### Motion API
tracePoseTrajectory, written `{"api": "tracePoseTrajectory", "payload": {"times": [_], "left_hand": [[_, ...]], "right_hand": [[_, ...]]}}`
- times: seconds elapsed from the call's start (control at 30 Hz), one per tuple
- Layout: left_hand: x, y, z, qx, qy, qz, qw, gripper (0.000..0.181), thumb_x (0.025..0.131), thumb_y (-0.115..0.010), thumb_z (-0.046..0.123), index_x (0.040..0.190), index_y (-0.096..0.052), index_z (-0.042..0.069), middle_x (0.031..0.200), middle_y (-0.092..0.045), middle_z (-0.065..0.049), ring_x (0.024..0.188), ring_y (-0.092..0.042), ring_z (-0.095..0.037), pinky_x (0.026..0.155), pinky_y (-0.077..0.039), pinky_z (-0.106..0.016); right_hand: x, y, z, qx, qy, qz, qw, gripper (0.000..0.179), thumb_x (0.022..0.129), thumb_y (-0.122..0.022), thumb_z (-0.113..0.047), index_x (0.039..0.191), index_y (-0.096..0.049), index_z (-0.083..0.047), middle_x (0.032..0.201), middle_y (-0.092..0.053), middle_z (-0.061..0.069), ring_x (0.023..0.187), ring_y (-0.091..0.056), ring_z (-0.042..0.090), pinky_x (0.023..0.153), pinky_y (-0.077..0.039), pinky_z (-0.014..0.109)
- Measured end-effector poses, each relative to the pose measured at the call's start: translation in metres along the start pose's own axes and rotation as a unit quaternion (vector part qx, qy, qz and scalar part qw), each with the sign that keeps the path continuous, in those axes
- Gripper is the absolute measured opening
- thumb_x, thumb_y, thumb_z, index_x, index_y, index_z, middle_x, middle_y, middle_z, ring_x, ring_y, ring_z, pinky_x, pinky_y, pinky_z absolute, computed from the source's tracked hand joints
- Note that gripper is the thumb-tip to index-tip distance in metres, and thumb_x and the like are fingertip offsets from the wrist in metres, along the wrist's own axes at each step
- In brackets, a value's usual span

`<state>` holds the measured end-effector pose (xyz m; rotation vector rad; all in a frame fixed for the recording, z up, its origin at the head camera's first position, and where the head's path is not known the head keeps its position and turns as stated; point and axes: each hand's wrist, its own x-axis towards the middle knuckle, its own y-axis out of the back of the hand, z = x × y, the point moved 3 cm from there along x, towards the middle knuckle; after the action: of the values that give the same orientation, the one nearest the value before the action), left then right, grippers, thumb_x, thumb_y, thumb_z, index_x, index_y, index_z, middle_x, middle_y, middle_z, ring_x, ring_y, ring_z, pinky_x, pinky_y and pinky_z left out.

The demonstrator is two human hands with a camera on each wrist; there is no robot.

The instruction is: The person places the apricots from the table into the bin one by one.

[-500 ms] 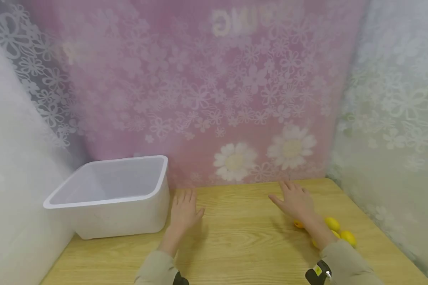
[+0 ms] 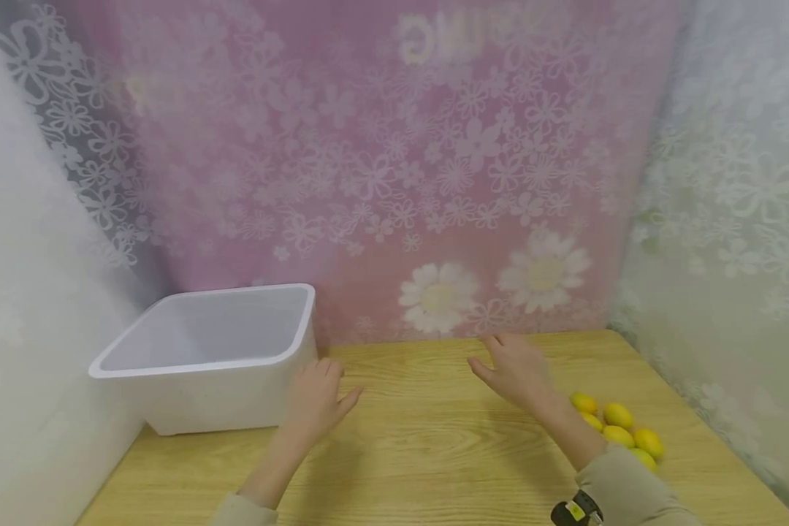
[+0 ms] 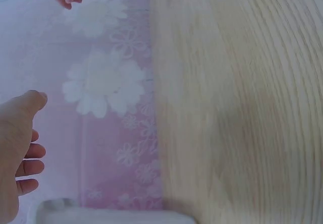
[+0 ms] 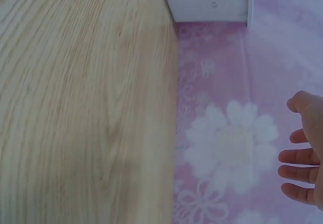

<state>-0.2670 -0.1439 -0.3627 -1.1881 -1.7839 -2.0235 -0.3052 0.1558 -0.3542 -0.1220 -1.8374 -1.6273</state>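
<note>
Fruit [image 2: 618, 415], yellow and round, sits clustered at lower right of the frame. Left hand [image 2: 317, 398], beside the tub [image 2: 217, 403] at lower left, and right hand [image 2: 516, 371], right of center, hold nothing, fingers relaxed, thumbs apart. Such pieces likely call for a light, cupped grasp, lest they roll. Wood-grain table [image 2: 427, 467] spans the bottom; flowered pink backdrop [image 2: 368, 139] rises behind, between pale walls [image 2: 743, 307].
</note>
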Motion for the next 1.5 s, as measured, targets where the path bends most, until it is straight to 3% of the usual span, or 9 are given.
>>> {"api": "tracePoseTrajectory", "payload": {"times": [0.23,0.33,0.47,0.57,0.87,0.97,1.07,1.2,1.5], "left_hand": [[-0.012,0.038,-0.028,0.017,-0.025,0.063,0.9975,0.038,0.068,-0.077,0.031,0.073,-0.049,0.005,0.065,-0.043,-0.001,0.059,-0.041,-0.020,0.054,-0.036,-0.031],[-0.018,0.053,-0.045,0.028,-0.029,0.094,0.9948,0.037,0.076,-0.065,0.036,0.071,-0.046,0.005,0.064,-0.041,-0.002,0.059,-0.041,-0.023,0.054,-0.032,-0.032],[-0.027,0.071,-0.070,0.053,-0.025,0.136,0.9889,0.055,0.090,-0.039,0.055,0.067,-0.044,0.005,0.061,-0.041,-0.003,0.055,-0.043,-0.027,0.051,-0.031,-0.034],[-0.034,0.082,-0.090,0.072,-0.009,0.143,0.9870,0.067,0.090,-0.024,0.065,0.066,-0.044,0.005,0.060,-0.043,-0.004,0.054,-0.044,-0.028,0.049,-0.031,-0.035],[-0.054,0.108,-0.147,0.095,0.019,0.165,0.9814,0.078,0.086,-0.026,0.071,0.068,-0.050,-0.001,0.063,-0.051,-0.014,0.051,-0.047,-0.035,0.045,-0.034,-0.044],[-0.063,0.115,-0.166,0.103,0.040,0.145,0.9832,0.088,0.083,-0.023,0.075,0.077,-0.056,-0.007,0.071,-0.057,-0.023,0.058,-0.052,-0.042,0.046,-0.039,-0.052],[-0.074,0.120,-0.184,0.104,0.090,0.085,0.9869,0.081,0.078,-0.048,0.071,0.088,-0.058,-0.008,0.081,-0.058,-0.029,0.066,-0.054,-0.048,0.051,-0.040,-0.057],[-0.088,0.124,-0.207,0.106,0.151,0.004,0.9829,0.063,0.068,-0.074,0.044,0.097,-0.056,-0.009,0.088,-0.055,-0.034,0.070,-0.052,-0.053,0.051,-0.040,-0.058],[-0.108,0.126,-0.244,0.067,0.234,-0.078,0.9669,0.050,0.082,-0.062,0.021,0.108,-0.044,-0.018,0.096,-0.043,-0.043,0.083,-0.044,-0.058,0.067,-0.038,-0.063]], "right_hand": [[0.012,0.007,-0.034,0.014,0.058,0.035,0.9976,0.043,0.081,-0.068,-0.039,0.107,-0.063,-0.006,0.095,-0.063,0.007,0.081,-0.061,0.025,0.061,-0.052,0.036],[0.019,0.009,-0.048,0.026,0.072,0.030,0.9966,0.042,0.082,-0.067,-0.039,0.110,-0.062,-0.007,0.097,-0.063,0.006,0.087,-0.061,0.025,0.065,-0.052,0.037],[0.029,0.012,-0.071,0.041,0.091,0.017,0.9948,0.041,0.084,-0.064,-0.039,0.112,-0.062,-0.009,0.098,-0.062,0.004,0.092,-0.060,0.024,0.073,-0.052,0.039],[0.036,0.014,-0.088,0.052,0.116,0.016,0.9917,0.038,0.085,-0.064,-0.038,0.109,-0.062,-0.009,0.096,-0.062,0.003,0.089,-0.060,0.023,0.075,-0.051,0.038],[0.059,0.010,-0.139,0.056,0.150,-0.013,0.9871,0.038,0.086,-0.062,-0.041,0.106,-0.060,-0.009,0.100,-0.059,0.004,0.090,-0.057,0.022,0.076,-0.050,0.037],[0.066,0.008,-0.155,0.064,0.153,-0.025,0.9859,0.041,0.087,-0.060,-0.042,0.111,-0.060,-0.008,0.105,-0.059,0.005,0.097,-0.056,0.024,0.083,-0.047,0.039],[0.072,0.006,-0.168,0.067,0.160,-0.025,0.9845,0.043,0.088,-0.059,-0.041,0.117,-0.059,-0.010,0.108,-0.059,0.004,0.101,-0.055,0.022,0.086,-0.046,0.038],[0.079,0.004,-0.186,0.053,0.171,-0.017,0.9836,0.042,0.088,-0.059,-0.041,0.119,-0.059,-0.013,0.107,-0.058,0.001,0.102,-0.054,0.020,0.087,-0.046,0.036],[0.091,-0.009,-0.219,-0.001,0.156,-0.072,0.9852,0.047,0.091,-0.050,-0.049,0.128,-0.051,-0.020,0.111,-0.053,-0.003,0.105,-0.049,0.017,0.083,-0.043,0.032]]}}
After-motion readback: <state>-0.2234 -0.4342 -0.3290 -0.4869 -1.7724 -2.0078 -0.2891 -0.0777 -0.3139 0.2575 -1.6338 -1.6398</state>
